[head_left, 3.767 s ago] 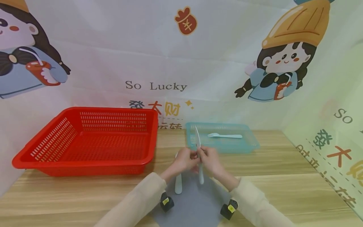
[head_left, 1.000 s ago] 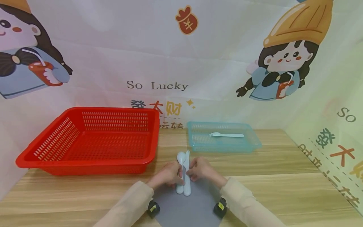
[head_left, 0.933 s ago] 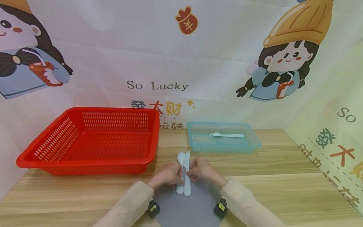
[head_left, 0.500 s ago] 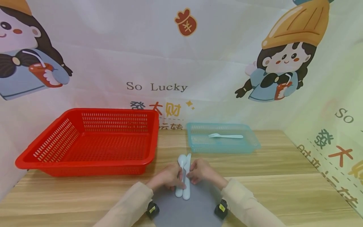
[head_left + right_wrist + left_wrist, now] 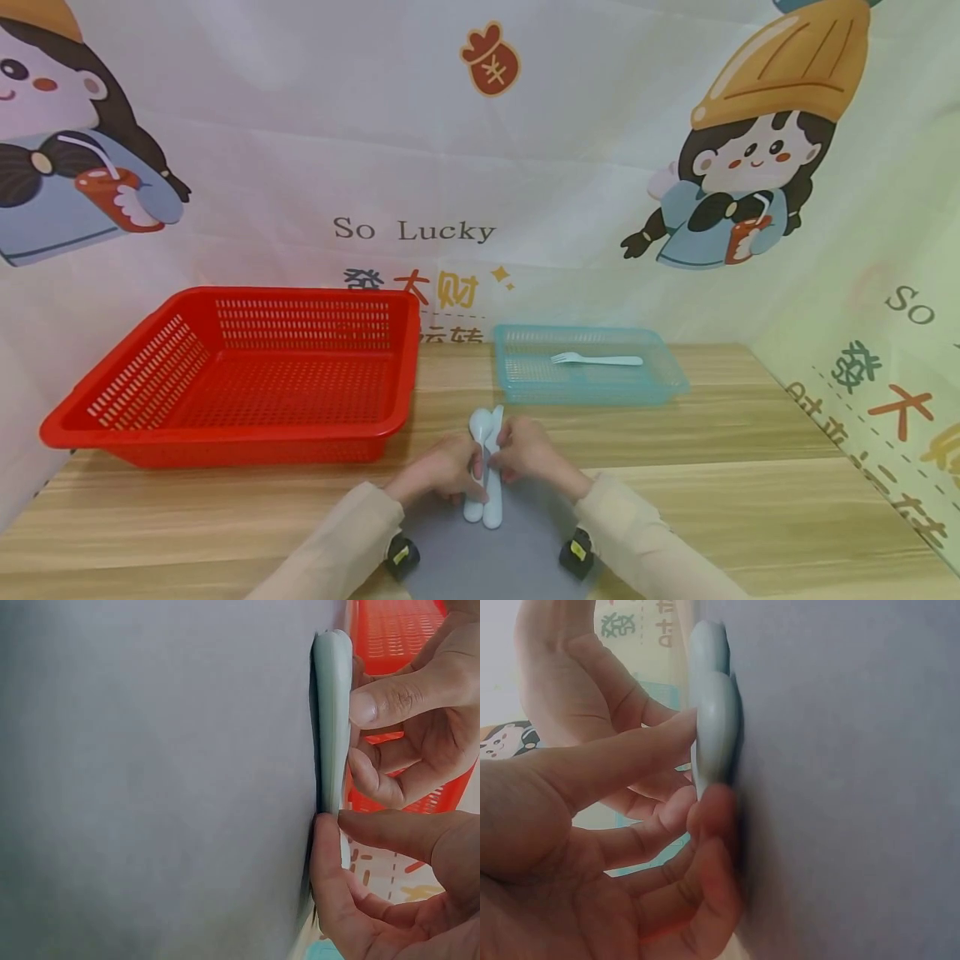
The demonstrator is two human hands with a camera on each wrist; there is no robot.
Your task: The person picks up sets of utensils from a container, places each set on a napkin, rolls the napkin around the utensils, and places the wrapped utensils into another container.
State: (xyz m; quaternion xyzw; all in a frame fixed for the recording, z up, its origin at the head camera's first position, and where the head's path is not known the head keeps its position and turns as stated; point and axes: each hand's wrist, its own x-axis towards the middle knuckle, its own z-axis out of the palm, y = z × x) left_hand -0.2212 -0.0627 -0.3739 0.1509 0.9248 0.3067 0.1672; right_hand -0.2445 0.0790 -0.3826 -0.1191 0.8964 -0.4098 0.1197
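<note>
A pale spoon (image 5: 477, 425) and a pale knife (image 5: 496, 418) lie side by side on a grey mat (image 5: 517, 554), handles toward me. My left hand (image 5: 442, 472) pinches the spoon from the left. My right hand (image 5: 529, 451) pinches the knife from the right, so the two pieces are pressed together. In the left wrist view my fingers (image 5: 630, 761) touch the rounded pale handle (image 5: 715, 727) on the mat (image 5: 847, 780). In the right wrist view my thumb (image 5: 328, 870) rests against the thin handle (image 5: 333, 712).
A large red basket (image 5: 225, 375) stands at the left on the wooden table (image 5: 750, 467). Behind the hands, a small teal tray (image 5: 660, 385) holds a pale fork (image 5: 596, 360). Printed cloth walls close in the back and the right side.
The knife, earlier held upright between both hands, now lies flat beside the spoon on the mat. Over the last second the hands have barely shifted.
</note>
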